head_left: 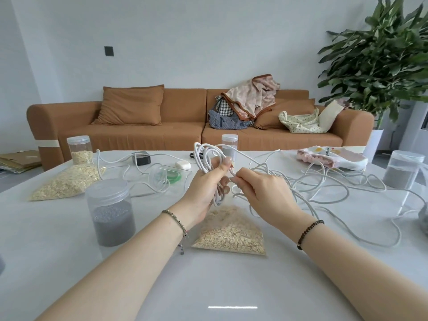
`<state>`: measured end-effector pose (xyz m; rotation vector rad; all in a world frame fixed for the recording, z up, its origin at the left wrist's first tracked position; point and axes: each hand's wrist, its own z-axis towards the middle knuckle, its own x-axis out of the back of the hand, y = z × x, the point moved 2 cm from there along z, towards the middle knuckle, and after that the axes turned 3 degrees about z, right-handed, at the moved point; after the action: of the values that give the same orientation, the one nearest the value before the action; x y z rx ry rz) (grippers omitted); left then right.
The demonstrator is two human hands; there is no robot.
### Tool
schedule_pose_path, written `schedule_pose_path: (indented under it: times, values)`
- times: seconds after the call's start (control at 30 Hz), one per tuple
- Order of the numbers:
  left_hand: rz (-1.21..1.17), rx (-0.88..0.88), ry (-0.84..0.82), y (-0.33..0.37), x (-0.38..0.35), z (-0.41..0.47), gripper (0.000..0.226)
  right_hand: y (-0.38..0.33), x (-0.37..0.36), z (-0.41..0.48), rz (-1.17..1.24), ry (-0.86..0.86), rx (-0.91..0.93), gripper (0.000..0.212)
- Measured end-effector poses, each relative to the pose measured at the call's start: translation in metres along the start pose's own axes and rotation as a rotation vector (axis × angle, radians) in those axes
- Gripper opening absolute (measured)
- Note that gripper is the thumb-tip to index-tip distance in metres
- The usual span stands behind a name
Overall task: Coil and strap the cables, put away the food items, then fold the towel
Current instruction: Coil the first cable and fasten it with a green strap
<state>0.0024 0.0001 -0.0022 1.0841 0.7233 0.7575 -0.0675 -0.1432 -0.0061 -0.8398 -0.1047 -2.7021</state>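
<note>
**Two hands coiling a cable above a table of jars and bags**

Two forearms, one bracelet on each, reach over the white table (231,286). Beneath the hands lies one clear bag of oats (229,232), and a second oat bag (67,181) lies farther left. The left hand (203,195) grips several upright loops of the white cable (208,158). The right hand (261,193) pinches a strand just beside that coil. The rest of the cable sprawls in loose tangles to the right.

There are four lidded clear jars. The near-left jar (111,212), the right jar (403,167) and the far-centre jar (229,144) hold grey grains; the far-left jar (80,149) holds oats. A zip bag (171,174) contains green bands. A crumpled towel (331,157) lies at the far right of the table. Beyond the table stands one brown sofa (180,126).
</note>
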Motion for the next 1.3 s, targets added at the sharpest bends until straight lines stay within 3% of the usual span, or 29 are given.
schedule_pose_path:
  times: [0.4,0.63,0.73,0.83,0.97,1.1,1.2,1.3]
  values:
    - [-0.496,0.126,-0.07,0.014,0.015,0.006,0.041,-0.009,-0.009,0.0,0.034,-0.159,0.132,0.037]
    - [-0.584,0.148,-0.006,0.027,0.025,0.011,0.043,0.021,0.001,-0.002,0.038,-0.195,0.151,0.042]
    - [-0.605,0.204,-0.079,0.029,0.025,0.009,0.045,0.038,0.008,0.001,0.013,-0.177,0.086,0.053]
    - [-0.552,0.282,-0.216,0.028,0.018,0.0,0.043,0.041,0.004,0.001,-0.043,-0.169,0.133,0.058]
    - [-0.438,0.333,-0.376,0.027,0.009,-0.005,0.04,0.054,0.004,-0.002,-0.081,-0.176,0.182,0.046]
    - [-0.461,0.356,-0.4,0.026,0.009,-0.004,0.042,0.068,0.015,-0.001,-0.136,-0.154,0.141,0.034]
    - [-0.476,0.313,-0.346,0.024,0.015,-0.003,0.04,0.072,0.011,-0.002,-0.13,-0.171,0.083,0.033]
    - [-0.535,0.259,-0.118,0.018,0.02,0.001,0.04,0.067,0.012,-0.003,-0.11,-0.188,0.051,0.021]
